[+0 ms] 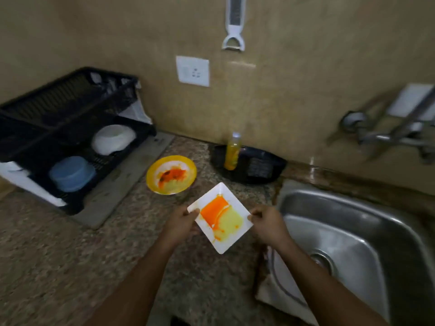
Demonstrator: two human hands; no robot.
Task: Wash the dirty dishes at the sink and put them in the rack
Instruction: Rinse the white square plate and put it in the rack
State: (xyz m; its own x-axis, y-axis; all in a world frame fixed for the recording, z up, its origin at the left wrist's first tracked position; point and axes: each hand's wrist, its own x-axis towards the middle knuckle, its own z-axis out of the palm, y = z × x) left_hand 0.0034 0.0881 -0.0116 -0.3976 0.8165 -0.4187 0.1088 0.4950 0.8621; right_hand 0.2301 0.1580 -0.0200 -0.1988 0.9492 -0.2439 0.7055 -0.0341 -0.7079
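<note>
White square plate [231,234] smeared orange and yellow is being held above the speckled stone bench [58,255], left hand [182,223] and right hand [267,223] fingers pinching opposite corners. Right of the fingers is lying the steel sink [353,231]; beyond them, a dirty yellow round plate [171,174].

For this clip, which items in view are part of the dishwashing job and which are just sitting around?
Part of the job: square white plate with orange and yellow smears, held by left hand and right hand; dirty yellow plate; sink; tap; soap bottle; black rack.

Just lying about: peeler on the wall; wall socket; white bowl and blue bowl, already racked.
</note>
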